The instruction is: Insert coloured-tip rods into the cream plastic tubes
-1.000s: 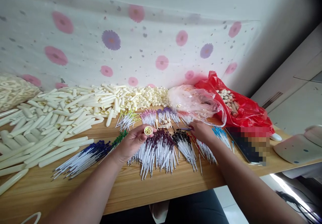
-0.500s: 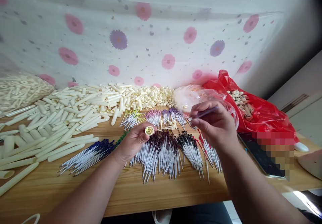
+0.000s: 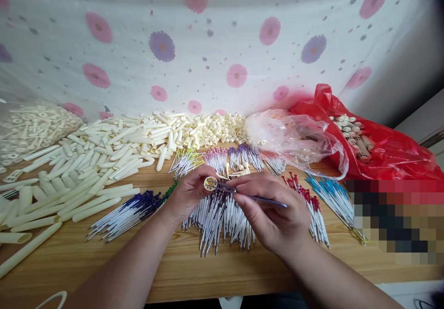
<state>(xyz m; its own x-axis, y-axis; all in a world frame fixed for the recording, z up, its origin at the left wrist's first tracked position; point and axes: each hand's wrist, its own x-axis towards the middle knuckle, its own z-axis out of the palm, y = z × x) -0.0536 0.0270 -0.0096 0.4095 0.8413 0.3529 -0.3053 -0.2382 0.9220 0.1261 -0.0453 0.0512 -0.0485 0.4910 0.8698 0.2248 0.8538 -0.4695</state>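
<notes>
My left hand [image 3: 189,192] is closed around a cream plastic pen part [image 3: 210,183], its round, slotted end facing me. In my right hand [image 3: 277,214] is a slim dark pair of tweezers [image 3: 268,201], pinched between thumb and fingers. The tip of the tweezers reaches the pen part's open end; whether it grips anything there I cannot make out. Below both hands lie pen refills [image 3: 217,225] with dark brown ends. Small cream pointed pieces [image 3: 243,169] lie just behind the hands.
Bundles of blue [image 3: 128,212], red [image 3: 315,212] and light-blue refills [image 3: 335,200] lie on the wooden table [image 3: 173,272]. Cream pen barrels [image 3: 86,165] are heaped at left, slotted pieces [image 3: 215,131] behind. A clear bag [image 3: 294,135] and red bag [image 3: 398,147] stand at back right.
My right hand has come down and left, bringing the tweezers to the pen part's opening. My left hand still holds the part. The view has shifted slightly.
</notes>
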